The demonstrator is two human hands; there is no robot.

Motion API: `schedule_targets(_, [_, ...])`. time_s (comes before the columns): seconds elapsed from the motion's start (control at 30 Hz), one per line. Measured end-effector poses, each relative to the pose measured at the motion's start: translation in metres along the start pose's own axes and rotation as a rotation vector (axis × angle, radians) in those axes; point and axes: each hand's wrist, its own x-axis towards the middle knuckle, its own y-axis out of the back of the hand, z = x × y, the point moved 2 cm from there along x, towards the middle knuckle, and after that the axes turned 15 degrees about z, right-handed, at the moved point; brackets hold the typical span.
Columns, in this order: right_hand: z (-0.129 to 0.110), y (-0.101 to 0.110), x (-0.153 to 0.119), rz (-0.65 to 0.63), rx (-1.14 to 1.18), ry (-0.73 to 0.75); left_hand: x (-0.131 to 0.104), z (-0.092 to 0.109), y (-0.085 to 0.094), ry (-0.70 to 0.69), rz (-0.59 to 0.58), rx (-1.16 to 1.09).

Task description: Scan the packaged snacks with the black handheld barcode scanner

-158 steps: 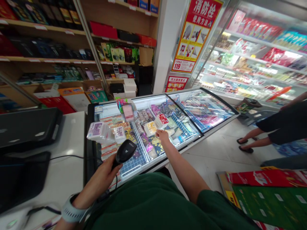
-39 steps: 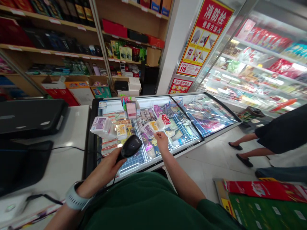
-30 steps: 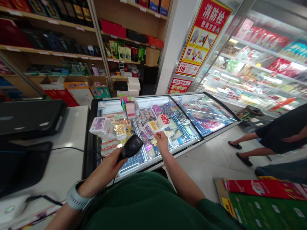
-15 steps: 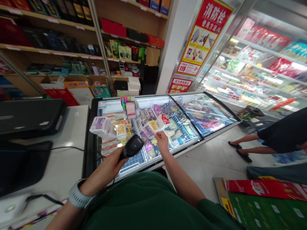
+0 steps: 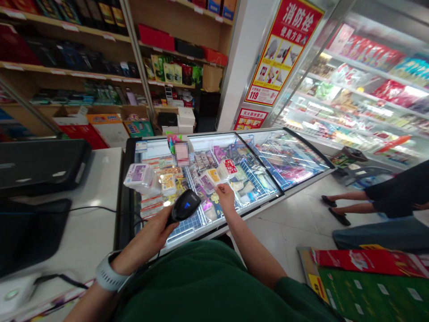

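My left hand (image 5: 154,231) is wrapped around the handle of a black barcode scanner (image 5: 186,205), whose back shows a small blue light. The scanner's head points right, towards the packs on the glass. The fingers of my right hand (image 5: 225,197) are pinched at the near edge of a clear plastic box with a purple label (image 5: 207,184). Touching that box is a yellow-labelled box (image 5: 213,175), and a red-labelled box (image 5: 229,167) lies just beyond. Left of the scanner are a stack of purple-labelled packs (image 5: 136,173) and a yellow-labelled pack (image 5: 167,184).
Under the packs stands a glass-topped freezer (image 5: 264,199) holding wire baskets and bagged goods. A colourful packet (image 5: 173,142) lies near its back edge. At left is a counter (image 5: 100,188) with black equipment and a cable. A person (image 5: 395,192) stands at right, near green cartons (image 5: 375,290).
A blue light now shows on the scanner. Both hands keep their places. At right, the person has shifted slightly and a blue-grey shape near the cartons reaches further left.
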Motion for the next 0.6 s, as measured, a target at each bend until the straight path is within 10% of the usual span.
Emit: schedule_targets(0.6, [0.007, -0.008, 0.042, 0.044, 0.134, -0.379, -0.004, -0.01, 0.001, 0.074, 0.019, -0.05])
